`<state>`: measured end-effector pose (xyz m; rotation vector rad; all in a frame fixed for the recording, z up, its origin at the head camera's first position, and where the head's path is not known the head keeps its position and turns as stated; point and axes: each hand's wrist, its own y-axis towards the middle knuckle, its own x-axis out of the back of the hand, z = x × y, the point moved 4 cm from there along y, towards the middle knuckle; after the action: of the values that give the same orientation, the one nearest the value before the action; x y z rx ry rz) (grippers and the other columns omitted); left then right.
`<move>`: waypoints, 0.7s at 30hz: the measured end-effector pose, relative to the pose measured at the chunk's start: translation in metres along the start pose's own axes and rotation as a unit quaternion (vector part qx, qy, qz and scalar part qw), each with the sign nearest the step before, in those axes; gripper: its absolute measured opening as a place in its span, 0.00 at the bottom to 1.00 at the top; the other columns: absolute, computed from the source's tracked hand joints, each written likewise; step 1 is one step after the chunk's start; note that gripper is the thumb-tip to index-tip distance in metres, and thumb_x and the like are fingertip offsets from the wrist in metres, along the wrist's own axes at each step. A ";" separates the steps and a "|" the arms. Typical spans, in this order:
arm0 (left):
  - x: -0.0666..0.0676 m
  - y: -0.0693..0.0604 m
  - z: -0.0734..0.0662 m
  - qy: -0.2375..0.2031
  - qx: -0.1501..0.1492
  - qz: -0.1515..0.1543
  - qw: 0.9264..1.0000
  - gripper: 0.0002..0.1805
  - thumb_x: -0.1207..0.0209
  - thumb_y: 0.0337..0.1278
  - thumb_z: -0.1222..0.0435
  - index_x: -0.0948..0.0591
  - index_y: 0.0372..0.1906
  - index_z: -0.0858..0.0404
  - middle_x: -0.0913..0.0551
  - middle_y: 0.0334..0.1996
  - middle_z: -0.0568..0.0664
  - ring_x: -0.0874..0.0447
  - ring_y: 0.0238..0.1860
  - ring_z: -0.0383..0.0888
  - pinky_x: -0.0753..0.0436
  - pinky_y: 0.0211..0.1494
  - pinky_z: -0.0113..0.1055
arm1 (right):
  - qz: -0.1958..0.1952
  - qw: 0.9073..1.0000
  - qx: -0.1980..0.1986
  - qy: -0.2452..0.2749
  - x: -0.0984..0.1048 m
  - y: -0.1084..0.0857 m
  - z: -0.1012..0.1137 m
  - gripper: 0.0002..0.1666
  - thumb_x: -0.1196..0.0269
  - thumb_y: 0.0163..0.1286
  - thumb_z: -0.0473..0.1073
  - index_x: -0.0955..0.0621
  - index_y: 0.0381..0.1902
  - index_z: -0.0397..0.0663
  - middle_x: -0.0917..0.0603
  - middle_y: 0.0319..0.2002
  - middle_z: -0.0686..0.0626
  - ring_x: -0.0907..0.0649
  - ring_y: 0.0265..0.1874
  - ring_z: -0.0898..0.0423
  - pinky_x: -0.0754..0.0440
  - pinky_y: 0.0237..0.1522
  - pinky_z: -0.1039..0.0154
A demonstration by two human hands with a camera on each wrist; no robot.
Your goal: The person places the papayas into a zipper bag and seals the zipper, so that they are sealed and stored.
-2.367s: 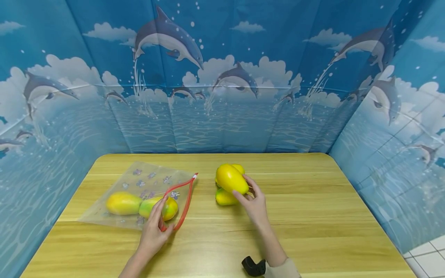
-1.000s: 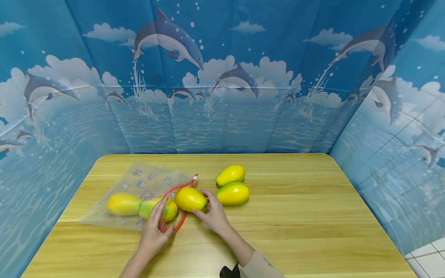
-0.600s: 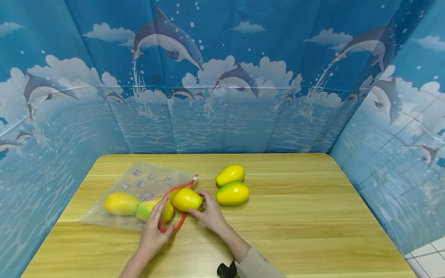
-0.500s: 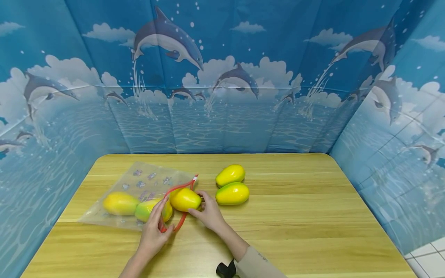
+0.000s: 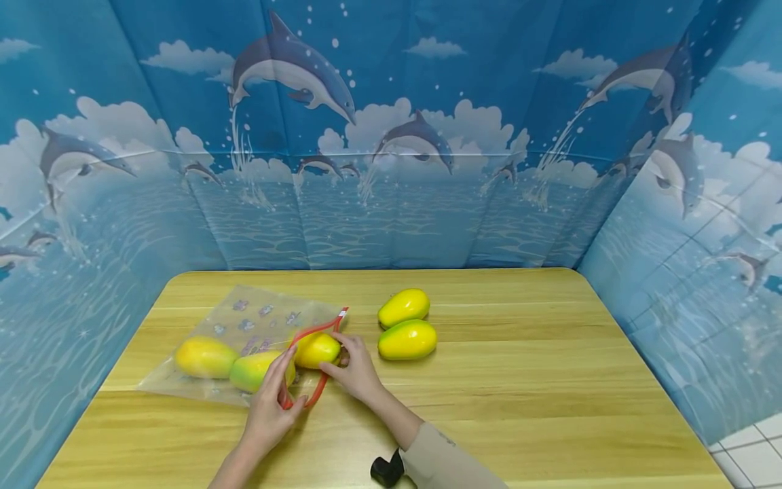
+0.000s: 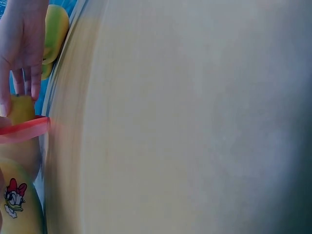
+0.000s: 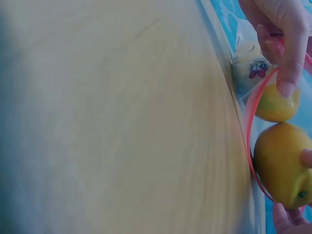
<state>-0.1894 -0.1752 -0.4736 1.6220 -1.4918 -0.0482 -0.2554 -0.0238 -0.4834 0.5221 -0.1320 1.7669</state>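
A clear zip bag [image 5: 229, 316] with a red zip edge and small cartoon prints lies on the table's left side, its mouth facing right. Inside it are two yellow-green papayas [image 5: 206, 357], the second papaya [image 5: 253, 371] partly behind my left hand [image 5: 273, 401]. That hand holds the bag's red edge at the near side of the mouth. My right hand [image 5: 357, 372] grips the stem end of a third papaya [image 5: 319, 350], whose far half is inside the mouth. In the right wrist view this papaya [image 7: 280, 163] touches the one ahead of it.
Two more papayas, one farther back [image 5: 404, 308] and one nearer [image 5: 407, 340], lie side by side right of the bag. The wooden table [image 5: 519, 387] meets a dolphin-print curtain [image 5: 391, 210] behind. A black device [image 5: 387, 468] sits at my right wrist.
My right hand has brought a papaya leftward from the pile and pushed it into the bag's mouth. Both papayas inside have slid left. My left hand stays at the edge.
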 end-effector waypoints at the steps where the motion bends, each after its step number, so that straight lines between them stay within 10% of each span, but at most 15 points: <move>1: 0.000 0.000 0.000 0.000 0.001 0.000 1.000 0.55 0.32 0.16 0.87 0.37 0.65 0.67 0.33 0.59 0.60 0.41 0.18 0.29 0.37 0.18 0.16 | 0.000 1.000 0.002 0.005 -0.001 0.001 0.000 0.31 0.34 0.57 0.39 0.28 0.58 0.36 0.28 0.45 0.41 0.25 0.37 0.51 0.22 0.37 0.70; 21: 0.001 0.002 0.001 -0.013 -0.005 0.005 1.000 0.54 0.32 0.16 0.88 0.37 0.65 0.68 0.32 0.58 0.61 0.41 0.18 0.29 0.37 0.18 0.16 | -0.046 0.996 0.011 0.069 -0.021 0.014 0.000 0.24 0.35 0.57 0.36 0.26 0.50 0.31 0.24 0.43 0.39 0.21 0.41 0.47 0.19 0.42 0.62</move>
<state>-0.1914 -0.1763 -0.4719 1.6123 -1.5161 -0.0707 -0.2646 -0.0459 -0.4895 0.4139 0.0087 1.7106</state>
